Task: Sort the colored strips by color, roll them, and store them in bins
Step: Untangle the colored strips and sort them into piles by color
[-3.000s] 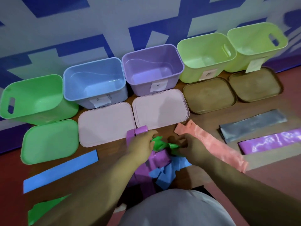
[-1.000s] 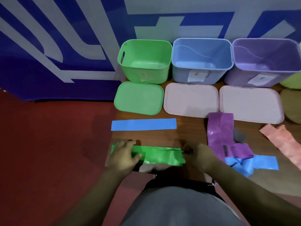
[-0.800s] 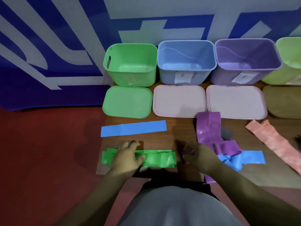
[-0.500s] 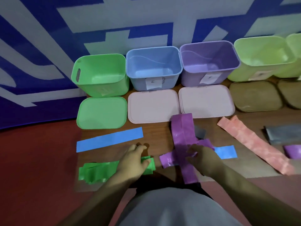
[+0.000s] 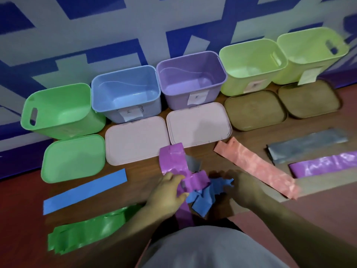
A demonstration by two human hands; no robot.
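A tangle of a purple strip (image 5: 173,161) and a crumpled blue strip (image 5: 202,199) lies on the wooden board in front of me. My left hand (image 5: 166,196) pinches the purple strip where it crosses the blue one. My right hand (image 5: 244,189) grips the right end of the crumpled blue strip. A green strip (image 5: 88,235) lies flat at the near left, with a flat blue strip (image 5: 85,190) just beyond it. To the right lie a pink strip (image 5: 255,167), a grey strip (image 5: 305,146) and another purple strip (image 5: 324,165).
Along the wall stand a green bin (image 5: 58,111), a blue bin (image 5: 125,111), a purple bin (image 5: 191,101) and two lime bins (image 5: 251,82), all open. Their lids (image 5: 135,140) lie flat in front of them. Red floor surrounds the board.
My left hand left the flattened green strip and moved right to the purple strip. My right hand shifted onto the crumpled blue strip. The view swung right.
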